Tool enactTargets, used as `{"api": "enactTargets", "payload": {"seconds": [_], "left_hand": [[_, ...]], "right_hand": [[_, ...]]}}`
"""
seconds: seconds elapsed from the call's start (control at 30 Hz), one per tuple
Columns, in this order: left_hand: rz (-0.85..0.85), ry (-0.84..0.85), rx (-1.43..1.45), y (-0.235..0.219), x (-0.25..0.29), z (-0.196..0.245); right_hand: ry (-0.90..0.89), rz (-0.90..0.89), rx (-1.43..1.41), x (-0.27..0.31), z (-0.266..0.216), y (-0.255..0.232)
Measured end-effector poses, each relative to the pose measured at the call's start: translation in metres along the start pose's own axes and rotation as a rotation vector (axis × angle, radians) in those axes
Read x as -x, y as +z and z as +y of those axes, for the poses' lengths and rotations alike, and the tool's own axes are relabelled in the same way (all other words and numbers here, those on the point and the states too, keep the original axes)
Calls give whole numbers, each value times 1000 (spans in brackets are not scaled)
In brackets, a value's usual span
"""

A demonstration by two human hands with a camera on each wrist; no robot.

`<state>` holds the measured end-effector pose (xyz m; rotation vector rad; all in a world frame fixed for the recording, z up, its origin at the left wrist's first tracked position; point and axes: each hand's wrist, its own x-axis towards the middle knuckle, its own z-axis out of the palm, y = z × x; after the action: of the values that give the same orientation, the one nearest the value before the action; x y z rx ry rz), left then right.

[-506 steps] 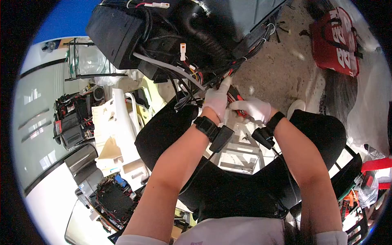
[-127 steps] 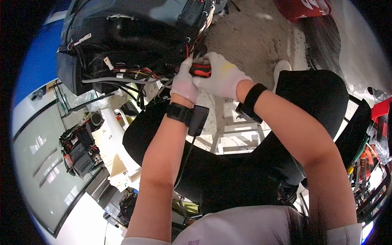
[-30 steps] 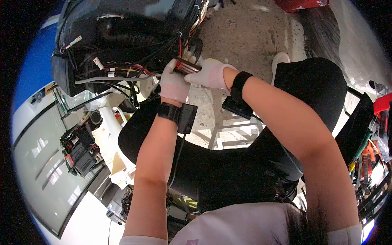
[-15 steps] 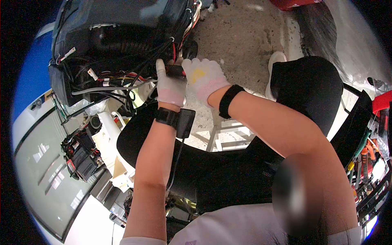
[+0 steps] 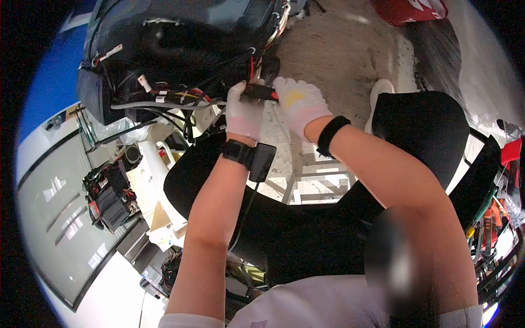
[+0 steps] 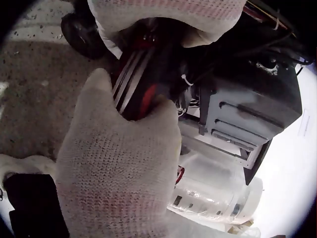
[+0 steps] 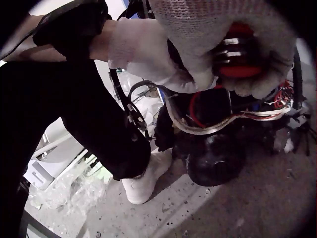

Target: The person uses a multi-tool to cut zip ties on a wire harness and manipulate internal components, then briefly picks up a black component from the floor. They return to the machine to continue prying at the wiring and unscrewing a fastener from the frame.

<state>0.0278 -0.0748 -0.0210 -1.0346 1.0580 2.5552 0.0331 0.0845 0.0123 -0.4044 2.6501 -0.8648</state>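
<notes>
Both hands, in pale knit gloves with pink cuffs, meet on a red-and-black hand tool (image 5: 261, 92) beside the wiring. My left hand (image 5: 243, 116) grips one end, its fingers partly hidden. The other end is held by my right hand (image 5: 301, 104), its back turned up to show a yellow mark. In the left wrist view, the tool (image 6: 131, 79) has parallel metal strips between its red and black sides. The right wrist view shows gloved fingers curled round the red tool (image 7: 238, 52). Its exact kind is covered by the fingers.
A black plastic housing (image 5: 180, 44) with loose wires and white connectors (image 5: 144, 83) fills the upper left. A grey tube (image 5: 164, 105) runs below them. Between the knees stands a pale metal frame (image 5: 322, 180). A red bag (image 5: 410, 11) and orange-handled tools (image 5: 488, 224) lie right.
Over the last second my right hand has turned back-up over the tool's end, and its wrist camera has gone from sight. My left hand keeps its hold; the head view has shifted slightly.
</notes>
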Motion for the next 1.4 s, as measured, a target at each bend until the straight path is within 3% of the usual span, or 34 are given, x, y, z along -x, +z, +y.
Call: {"api": "enactTargets", "payload": {"seconds": [0.03, 0.1, 0.2, 0.27, 0.3, 0.33, 0.4, 0.43, 0.47, 0.53, 0.6, 0.7, 0.83, 0.87, 0.97, 1.0, 1.07, 1.2, 1.4], "left_hand": [[-69, 0, -74, -9, -3, -1], [-48, 93, -218, -15, -1, -6], [79, 144, -348, 14, 29, -11], [311, 122, -255, 22, 38, -12], [309, 181, -429, 17, 45, -7], [309, 191, -429, 14, 50, -6], [438, 360, -856, 17, 69, -3], [385, 506, -871, 10, 66, -3], [385, 515, -874, 12, 65, 1], [424, 1033, -1467, 19, 62, 8], [442, 1077, -1418, 17, 47, 11], [727, 1158, -1839, 20, 36, 7], [911, 1325, -1940, 13, 22, -3], [911, 1326, -1939, 11, 17, -6], [1180, 1001, -1891, 25, 12, -7], [1184, 999, -1891, 30, 12, -5], [1186, 844, -1848, 39, 13, 0], [1224, 871, -1868, 33, 2, -6], [1263, 670, -1805, 39, -3, -6]], "right_hand": [[32, -32, 0, 0, -1, -1], [84, -71, -31, 1, -1, -5], [84, -28, -36, 3, 9, 5], [94, -53, -48, 5, 9, -5], [146, -94, -64, 7, 6, -15], [199, -133, -80, 10, 6, -20], [195, -104, -100, 15, 11, -21], [211, -110, -100, 18, 11, -26], [228, -116, -100, 21, 11, -29], [225, -114, -115, 27, 11, -36], [224, -110, -127, 32, 13, -40], [204, -132, -129, 36, 15, -46], [189, -164, -152, 37, 10, -56], [181, -189, -162, 36, 10, -58], [155, -155, -185, 37, 12, -60], [152, -157, -185, 37, 11, -62], [190, -185, -205, 36, 10, -67], [172, -172, -237, 34, 12, -63], [159, -134, -252, 34, 9, -67]]}}
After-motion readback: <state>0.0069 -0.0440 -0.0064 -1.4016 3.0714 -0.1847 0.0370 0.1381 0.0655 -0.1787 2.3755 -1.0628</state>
